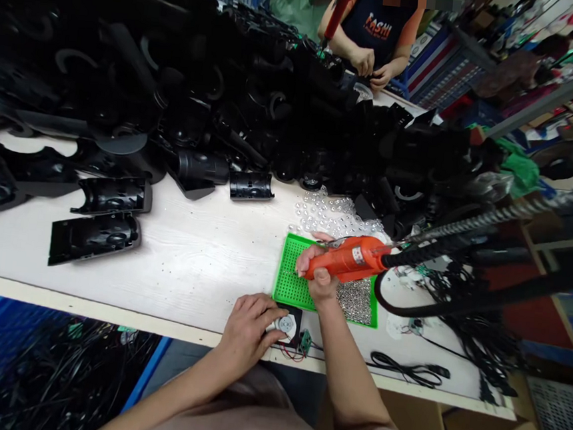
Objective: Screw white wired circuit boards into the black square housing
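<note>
My left hand [248, 327] is closed at the table's front edge, thumb and fingers pinching a small white motor-like part [284, 324] with a round grey face. That part rests on a black square pad [295, 311]. Red wires run beside it to a small green circuit board [305, 342]. Wrapped in my right hand [321, 283] is an orange electric screwdriver [350, 259], held above a green tray [292, 296]. Its tip is hidden from view. Many small metal screws [356, 300] fill the tray's right side, and its left side has a grid of holes.
Black plastic shells [176, 98] are heaped across the back. Clear small pieces [324, 211] lie behind the tray. A coiled spring cable [507, 211] and black cords [406, 369] are at right. A blue crate [150, 370] stands below left. Another person's hands [372, 65] work opposite.
</note>
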A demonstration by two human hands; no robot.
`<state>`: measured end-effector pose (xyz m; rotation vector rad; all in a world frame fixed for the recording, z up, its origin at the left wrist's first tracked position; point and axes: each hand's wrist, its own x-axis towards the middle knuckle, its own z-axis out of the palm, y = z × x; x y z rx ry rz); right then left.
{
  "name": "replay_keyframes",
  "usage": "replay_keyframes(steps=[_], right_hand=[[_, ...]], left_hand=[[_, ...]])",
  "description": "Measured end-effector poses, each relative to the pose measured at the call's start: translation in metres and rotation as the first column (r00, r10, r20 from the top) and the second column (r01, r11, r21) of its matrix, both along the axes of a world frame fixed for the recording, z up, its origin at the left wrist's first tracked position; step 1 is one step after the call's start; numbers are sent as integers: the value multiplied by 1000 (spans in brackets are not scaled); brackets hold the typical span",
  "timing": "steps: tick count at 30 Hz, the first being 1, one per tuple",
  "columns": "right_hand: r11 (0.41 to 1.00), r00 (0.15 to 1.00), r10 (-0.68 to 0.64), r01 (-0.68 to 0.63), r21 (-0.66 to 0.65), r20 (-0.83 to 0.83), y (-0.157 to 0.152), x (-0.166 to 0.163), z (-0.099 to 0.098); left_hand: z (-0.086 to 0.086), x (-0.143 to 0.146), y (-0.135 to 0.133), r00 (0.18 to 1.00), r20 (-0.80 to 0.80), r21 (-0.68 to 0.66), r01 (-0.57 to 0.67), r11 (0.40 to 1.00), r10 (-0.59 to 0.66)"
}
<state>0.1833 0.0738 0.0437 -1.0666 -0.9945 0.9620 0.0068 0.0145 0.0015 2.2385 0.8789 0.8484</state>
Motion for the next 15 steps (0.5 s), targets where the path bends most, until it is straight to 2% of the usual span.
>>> replay_keyframes(steps=[4, 7, 9, 12, 15], right_hand=[[977, 982, -174, 182, 114, -73, -17, -2, 50], [971, 975, -172, 191, 146, -139, -43, -4, 76], [977, 976, -168, 183, 105, -140, -62, -8, 76], [977, 973, -198, 205, 52, -117, -81, -14, 57], [972, 965, -226, 233, 38, -130, -86, -19, 40]], left_hand=[[1, 1, -1, 999, -31, 14, -21, 1000, 22], [-1, 0, -2, 997, -39, 24, -59, 998, 60], [-2, 0, -3, 996, -46, 23, -75, 997, 76], [-2, 0, -4, 996, -49, 23, -69, 997, 70], [-3, 0, -4, 996, -58, 26, -59, 998, 60]])
